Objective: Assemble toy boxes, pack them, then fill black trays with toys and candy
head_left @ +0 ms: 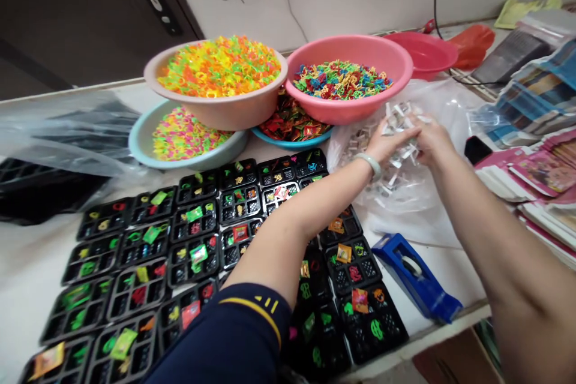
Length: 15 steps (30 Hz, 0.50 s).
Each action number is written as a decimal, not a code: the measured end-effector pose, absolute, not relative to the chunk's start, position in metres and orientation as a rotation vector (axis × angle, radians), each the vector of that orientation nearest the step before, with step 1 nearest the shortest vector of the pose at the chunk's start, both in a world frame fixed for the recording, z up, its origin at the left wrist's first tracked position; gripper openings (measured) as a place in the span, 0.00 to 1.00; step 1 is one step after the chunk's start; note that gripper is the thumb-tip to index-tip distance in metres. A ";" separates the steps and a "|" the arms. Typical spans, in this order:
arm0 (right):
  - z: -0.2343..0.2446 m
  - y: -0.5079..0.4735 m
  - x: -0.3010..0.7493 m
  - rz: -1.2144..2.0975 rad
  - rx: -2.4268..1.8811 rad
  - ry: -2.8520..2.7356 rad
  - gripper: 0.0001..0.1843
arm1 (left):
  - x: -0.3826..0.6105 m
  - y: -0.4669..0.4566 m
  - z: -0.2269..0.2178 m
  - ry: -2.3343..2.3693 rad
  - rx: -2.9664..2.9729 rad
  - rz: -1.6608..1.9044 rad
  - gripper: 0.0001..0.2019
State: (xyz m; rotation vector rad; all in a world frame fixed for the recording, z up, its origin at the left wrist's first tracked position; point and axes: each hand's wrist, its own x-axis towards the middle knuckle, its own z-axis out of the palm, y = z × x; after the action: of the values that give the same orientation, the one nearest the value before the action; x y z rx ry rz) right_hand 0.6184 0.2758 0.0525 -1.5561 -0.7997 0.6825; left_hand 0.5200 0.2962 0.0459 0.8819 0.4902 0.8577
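Both my hands reach into a clear plastic bag (432,204) full of small white pieces (360,141) at the right of the table. My left hand (387,139), with a pale bracelet on its wrist, is closed around a bunch of these white pieces. My right hand (429,139) meets it from the right, fingers curled on the same bunch. Below my left arm lie several black plastic trays (135,264), laid out in rows, with small coloured toys and sachets in their compartments.
A beige basin (216,109) of yellow-orange rings rests over a pale blue basin (139,141). A pink basin (355,109) of mixed coloured pieces sits over a blue dish of sachets (292,126). A blue tape dispenser (416,279) lies near the table's edge. Printed packets (540,174) pile at right.
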 end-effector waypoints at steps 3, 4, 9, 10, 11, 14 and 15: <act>0.075 0.257 0.612 0.570 -1.552 -0.683 0.23 | 0.515 0.283 0.071 0.474 0.957 0.847 0.27; 0.081 0.250 0.608 0.523 -1.546 -0.678 0.21 | 0.509 0.278 0.078 0.464 1.003 0.852 0.27; 0.093 0.211 0.555 0.502 -1.377 -0.847 0.15 | 0.448 0.251 0.100 0.398 1.257 0.915 0.23; 0.093 0.203 0.537 0.534 -1.334 -0.863 0.14 | 0.429 0.244 0.100 0.408 1.279 0.925 0.23; 0.092 0.195 0.518 0.574 -1.297 -0.872 0.14 | 0.409 0.235 0.101 0.424 1.289 0.934 0.25; 0.087 0.167 0.454 0.710 -1.202 -0.877 0.18 | 0.346 0.203 0.098 0.489 1.300 0.958 0.30; 0.084 0.157 0.433 0.753 -1.184 -0.877 0.19 | 0.325 0.190 0.097 0.540 1.296 0.957 0.30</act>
State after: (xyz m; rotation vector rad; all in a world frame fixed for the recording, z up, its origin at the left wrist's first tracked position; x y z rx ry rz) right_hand 0.4330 0.1567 0.0838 -1.1837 -0.8767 0.7533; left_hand 0.3254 0.1903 0.0969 1.2956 0.5396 0.9569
